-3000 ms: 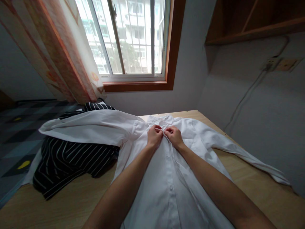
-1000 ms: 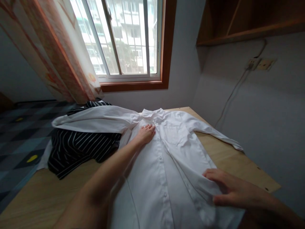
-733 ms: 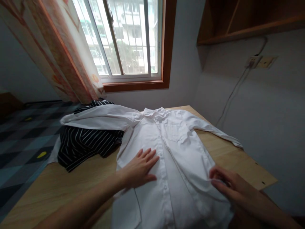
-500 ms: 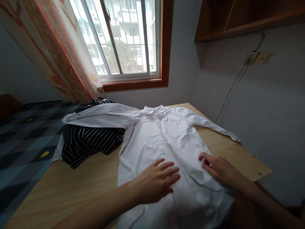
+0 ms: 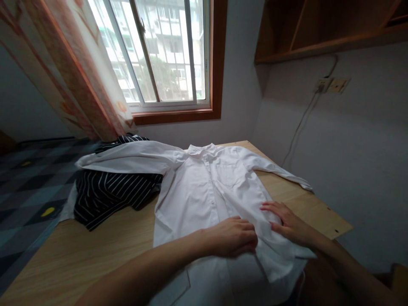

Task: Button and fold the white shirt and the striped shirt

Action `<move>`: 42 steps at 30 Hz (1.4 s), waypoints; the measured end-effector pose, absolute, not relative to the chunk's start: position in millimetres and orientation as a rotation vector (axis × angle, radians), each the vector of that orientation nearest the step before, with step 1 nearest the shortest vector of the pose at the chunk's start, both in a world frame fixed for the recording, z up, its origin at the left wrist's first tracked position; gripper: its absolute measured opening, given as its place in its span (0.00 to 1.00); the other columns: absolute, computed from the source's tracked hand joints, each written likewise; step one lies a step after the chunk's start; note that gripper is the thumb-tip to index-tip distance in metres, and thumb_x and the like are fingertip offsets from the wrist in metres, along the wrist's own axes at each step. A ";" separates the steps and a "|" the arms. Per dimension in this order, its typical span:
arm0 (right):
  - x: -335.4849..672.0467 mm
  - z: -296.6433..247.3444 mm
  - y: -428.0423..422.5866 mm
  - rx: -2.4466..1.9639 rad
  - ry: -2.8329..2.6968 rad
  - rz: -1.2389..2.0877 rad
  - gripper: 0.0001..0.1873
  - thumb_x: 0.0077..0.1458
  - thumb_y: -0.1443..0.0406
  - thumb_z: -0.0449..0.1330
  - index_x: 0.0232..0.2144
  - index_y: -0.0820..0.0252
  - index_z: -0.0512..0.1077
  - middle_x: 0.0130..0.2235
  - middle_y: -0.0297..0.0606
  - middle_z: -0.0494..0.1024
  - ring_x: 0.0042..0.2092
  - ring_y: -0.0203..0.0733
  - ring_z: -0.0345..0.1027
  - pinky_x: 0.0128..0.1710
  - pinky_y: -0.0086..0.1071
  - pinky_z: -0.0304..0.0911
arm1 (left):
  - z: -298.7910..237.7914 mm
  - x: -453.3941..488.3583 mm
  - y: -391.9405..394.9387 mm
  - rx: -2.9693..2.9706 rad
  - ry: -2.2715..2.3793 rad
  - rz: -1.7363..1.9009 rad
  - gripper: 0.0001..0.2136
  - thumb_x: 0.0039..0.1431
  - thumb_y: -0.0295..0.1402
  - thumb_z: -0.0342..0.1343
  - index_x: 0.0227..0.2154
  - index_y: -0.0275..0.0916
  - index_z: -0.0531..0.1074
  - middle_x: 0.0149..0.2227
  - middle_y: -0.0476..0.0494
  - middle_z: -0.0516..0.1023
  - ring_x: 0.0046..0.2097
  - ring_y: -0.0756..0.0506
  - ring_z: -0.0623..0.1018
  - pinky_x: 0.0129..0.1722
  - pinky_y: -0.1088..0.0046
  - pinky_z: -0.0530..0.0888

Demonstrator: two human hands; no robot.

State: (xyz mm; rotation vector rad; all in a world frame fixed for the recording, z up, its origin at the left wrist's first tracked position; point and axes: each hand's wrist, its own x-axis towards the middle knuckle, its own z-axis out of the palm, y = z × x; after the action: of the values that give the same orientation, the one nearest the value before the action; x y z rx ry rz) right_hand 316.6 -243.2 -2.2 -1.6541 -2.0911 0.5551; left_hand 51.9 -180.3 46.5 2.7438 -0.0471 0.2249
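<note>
- Looking down through the head camera, I see a white shirt [image 5: 197, 191] spread front-up on the wooden desk [image 5: 105, 238], collar at the far end and hem at the near edge.
- My left hand [image 5: 234, 236] lies palm-down on the shirt's lower front, just right of the button line. Its fingers are curled at a ridge of cloth, and I cannot tell whether they pinch it or only press on it.
- My right hand [image 5: 285, 221] lies flat and open on the shirt's right side, fingers spread toward the left and gripping nothing. It sits just right of the left hand, with a raised fold of fabric between the two.
- The shirt's left sleeve stretches out to the far left and drapes over a black striped garment [image 5: 108, 191] heaped on the desk's left side. The right sleeve runs out toward the desk's right edge, well apart from both hands.
- Beyond the desk stand a window [image 5: 165, 55], a patterned curtain [image 5: 79, 72] on its left, and a wall socket [image 5: 330, 85] on the right wall.
</note>
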 end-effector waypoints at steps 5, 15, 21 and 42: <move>321.6 -9.0 -262.4 -1.720 -2.285 0.569 0.38 0.52 0.47 0.60 0.62 0.50 0.61 0.67 0.45 0.56 0.66 0.57 0.47 0.64 0.55 0.41 | 69.6 3.2 -194.6 2.384 0.152 0.382 0.08 0.65 0.36 0.50 0.33 0.39 0.69 0.36 0.42 0.76 0.41 0.47 0.74 0.47 0.69 0.69; 278.4 97.8 -202.6 -1.475 -2.412 0.876 0.28 0.54 0.48 0.59 0.55 0.49 0.71 0.55 0.40 0.74 0.56 0.52 0.66 0.57 0.42 0.60 | 54.7 -26.6 -173.4 2.376 0.300 0.284 0.15 0.60 0.44 0.56 0.43 0.40 0.73 0.51 0.39 0.76 0.54 0.41 0.74 0.56 0.62 0.68; 177.3 60.5 -81.1 -1.490 -2.482 0.304 0.36 0.62 0.50 0.51 0.65 0.64 0.55 0.68 0.52 0.50 0.68 0.53 0.42 0.65 0.44 0.42 | 28.8 -27.0 -160.4 2.694 0.601 0.103 0.34 0.58 0.56 0.51 0.64 0.48 0.57 0.69 0.36 0.50 0.68 0.26 0.47 0.61 0.35 0.47; 202.7 49.9 132.8 -1.805 -2.148 0.105 0.37 0.50 0.80 0.48 0.61 0.55 0.61 0.66 0.36 0.58 0.66 0.43 0.49 0.62 0.39 0.48 | 97.9 -19.3 153.0 2.543 1.489 0.240 0.31 0.50 0.15 0.48 0.55 0.47 0.71 0.57 0.50 0.72 0.57 0.44 0.71 0.56 0.71 0.67</move>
State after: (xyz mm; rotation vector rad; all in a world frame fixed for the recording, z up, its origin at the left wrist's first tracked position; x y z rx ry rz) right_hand 202.7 132.8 49.9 -1.8054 -2.1482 0.1045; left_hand -19.3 153.0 97.9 2.5427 1.4886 0.2397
